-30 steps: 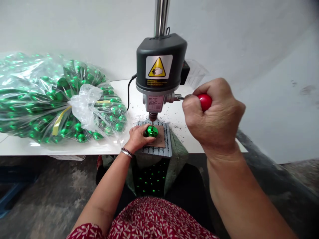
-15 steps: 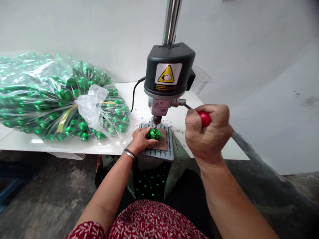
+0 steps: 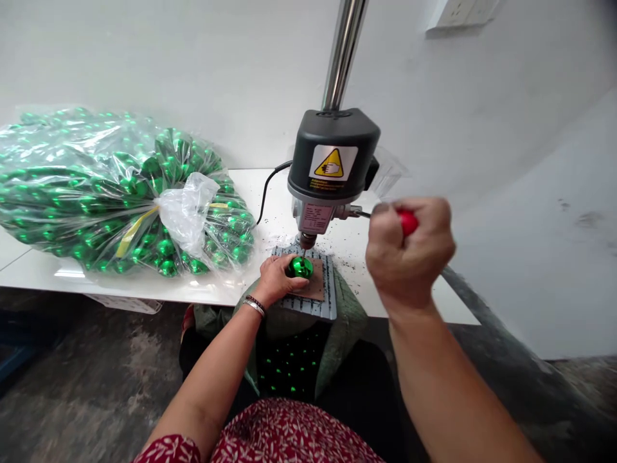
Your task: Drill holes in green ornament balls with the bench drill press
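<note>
Beneath the chuck of a black and grey drill press, a shiny green ball rests on a brown board over the slotted metal base. My left hand grips the ball from its left side, thumb in front and fingers behind. The thin bit points down at the top of the ball; whether it touches is too small to tell. On the right, my right hand is wrapped round the red knob of the press lever.
A large clear plastic bag of green balls lies on the left of the white table. An open green sack with green balls hangs below the base. Dark shavings lie around the base, and a black cable runs behind.
The camera view has shifted, so the press and table appear lower. Both hands keep their holds, on the ball and on the red knob.
</note>
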A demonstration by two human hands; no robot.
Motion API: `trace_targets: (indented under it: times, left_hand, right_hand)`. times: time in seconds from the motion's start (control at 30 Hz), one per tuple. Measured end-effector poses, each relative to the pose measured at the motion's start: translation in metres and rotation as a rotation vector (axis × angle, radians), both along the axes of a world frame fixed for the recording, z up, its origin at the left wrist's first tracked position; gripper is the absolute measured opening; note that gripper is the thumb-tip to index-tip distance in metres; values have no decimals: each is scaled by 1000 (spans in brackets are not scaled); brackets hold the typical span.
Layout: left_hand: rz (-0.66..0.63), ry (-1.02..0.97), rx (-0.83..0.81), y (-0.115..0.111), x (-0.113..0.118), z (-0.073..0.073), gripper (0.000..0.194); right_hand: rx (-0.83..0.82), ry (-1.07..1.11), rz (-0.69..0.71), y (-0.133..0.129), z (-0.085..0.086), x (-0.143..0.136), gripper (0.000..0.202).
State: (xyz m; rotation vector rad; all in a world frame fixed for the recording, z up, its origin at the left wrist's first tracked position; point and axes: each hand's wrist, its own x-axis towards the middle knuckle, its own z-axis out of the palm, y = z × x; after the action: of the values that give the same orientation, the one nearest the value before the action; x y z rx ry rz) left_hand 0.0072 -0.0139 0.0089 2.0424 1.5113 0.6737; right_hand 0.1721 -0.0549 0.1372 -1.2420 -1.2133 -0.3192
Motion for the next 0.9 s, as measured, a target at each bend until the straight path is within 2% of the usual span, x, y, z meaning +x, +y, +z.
trace_targets:
  times: [0.1,0.2,0.33,0.47,0.53,0.6,0.63,0.7,0.77,0.8,0.83,0.9]
  left_hand:
    - [3,-66,1,-8,-1,4,48]
    - [-11,-121,-4,-23,-6,7,50]
    - [-92,-139,-15,-49,-18,13,61]
    - [-224,-146,-59,-70,-32,23,74]
    - [-245,-157,-57,-76,-41,27,71]
    - [-162,-190,-23,-76,-53,31,53]
    - [-64,-201,19,-74,-61,32,41]
    - [227,-172,149,-62,-78,34,28]
    - [514,-34,264,-44,-95,36,30]
    - [595,73,264,-34,-101,36,32]
    - [612,192,224,-24,-106,37,33]
    - [530,431,145,-6,-111,37,31]
  right_hand:
    - [-202,37,80,15,43,5,19]
    - [-321,75,58,23,65,7,17]
    - [-344,113,31,25,64,5,17]
    - [-279,136,64,25,60,2,18]
    - [-257,155,75,25,60,2,21]
    - [-259,168,73,26,60,1,23]
    - [-263,172,69,26,61,1,22]
    - [-269,180,59,26,61,0,21]
    - [-266,186,58,25,61,-1,20]
    - [-260,187,62,25,62,-1,21]
    - [-253,187,71,25,61,-1,21]
    - [-238,184,91,25,61,-1,21]
